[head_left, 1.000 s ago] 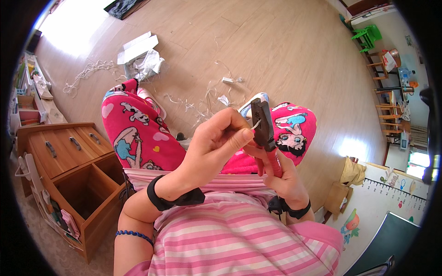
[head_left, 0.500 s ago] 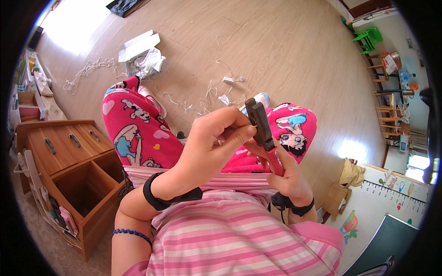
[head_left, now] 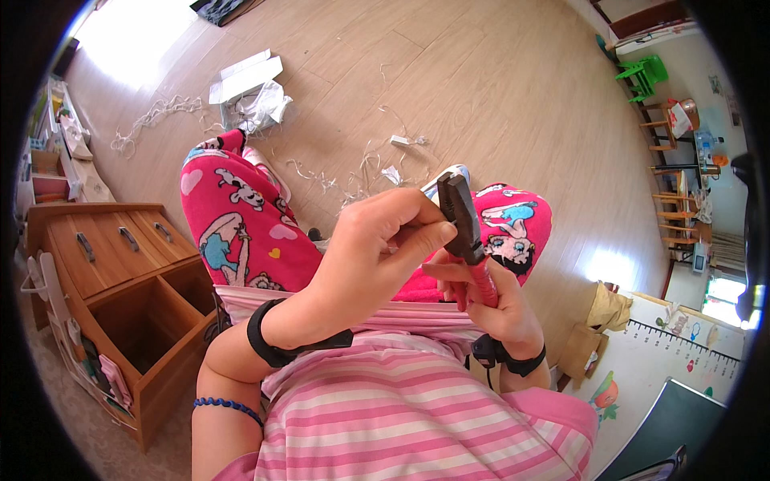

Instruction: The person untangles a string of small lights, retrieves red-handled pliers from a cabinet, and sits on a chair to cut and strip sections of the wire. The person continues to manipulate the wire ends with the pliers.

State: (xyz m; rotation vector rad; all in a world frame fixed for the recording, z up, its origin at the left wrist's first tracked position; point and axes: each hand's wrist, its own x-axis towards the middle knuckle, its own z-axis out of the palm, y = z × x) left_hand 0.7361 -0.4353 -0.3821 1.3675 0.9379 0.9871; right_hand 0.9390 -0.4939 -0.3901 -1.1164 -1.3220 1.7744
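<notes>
My right hand (head_left: 491, 301) grips the red handles of a pair of pliers (head_left: 464, 224), whose dark jaws point up and away over my lap. My left hand (head_left: 377, 248) is curled beside the jaws, its fingertips pinched at the pliers' head; whatever thin piece it pinches is too small to tell. Both wrists wear black bands. My knees in bright pink patterned trousers (head_left: 233, 232) lie under the hands.
Pale wire scraps (head_left: 353, 172) and a small white plug piece (head_left: 401, 141) litter the wooden floor ahead. A torn white box with wrapping (head_left: 253, 88) lies farther off. A wooden drawer unit (head_left: 120, 264) stands at my left; small chairs (head_left: 642, 76) at far right.
The pliers and both hands have shifted slightly right and down; the left fingers stay pinched at the jaws.
</notes>
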